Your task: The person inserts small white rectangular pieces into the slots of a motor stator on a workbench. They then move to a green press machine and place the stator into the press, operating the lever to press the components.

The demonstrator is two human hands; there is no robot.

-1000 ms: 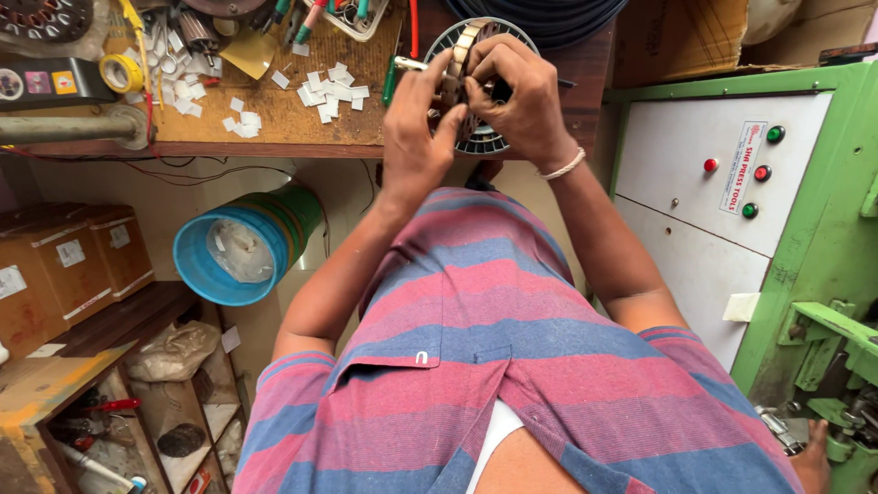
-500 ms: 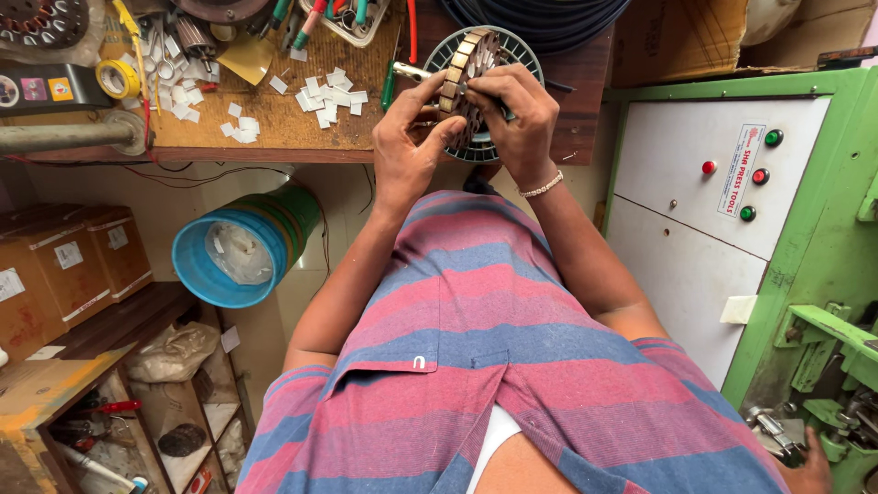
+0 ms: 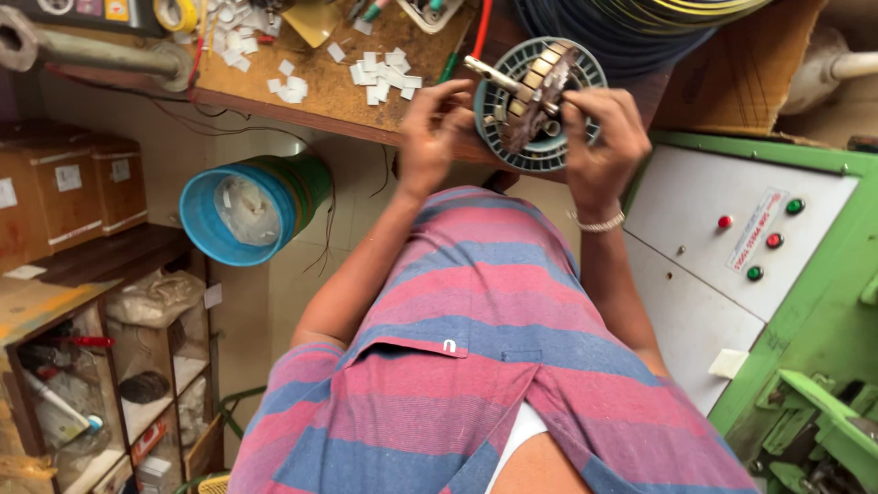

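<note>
My right hand (image 3: 599, 137), with a bracelet at the wrist, grips a round slotted metal motor core (image 3: 540, 96) whose shaft sticks out to the upper left. The core is tilted and sits against a round grey-green ribbed ring (image 3: 526, 151). My left hand (image 3: 430, 137) is closed on the left edge of this assembly, fingertips near the shaft. Both hands are raised in front of my striped pink and blue shirt, at the edge of a wooden workbench (image 3: 320, 96).
Small white paper slips (image 3: 384, 73) lie scattered on the bench, beside a tape roll (image 3: 176, 13) and a metal pipe (image 3: 91, 50). A blue bucket (image 3: 242, 210) and shelves with boxes (image 3: 73, 187) are at the left. A green machine cabinet with coloured buttons (image 3: 759, 238) stands at the right.
The core has tilted and turned in my hands, its shaft now pointing up and left. My left hand slid lower along its left edge. The camera has moved closer.
</note>
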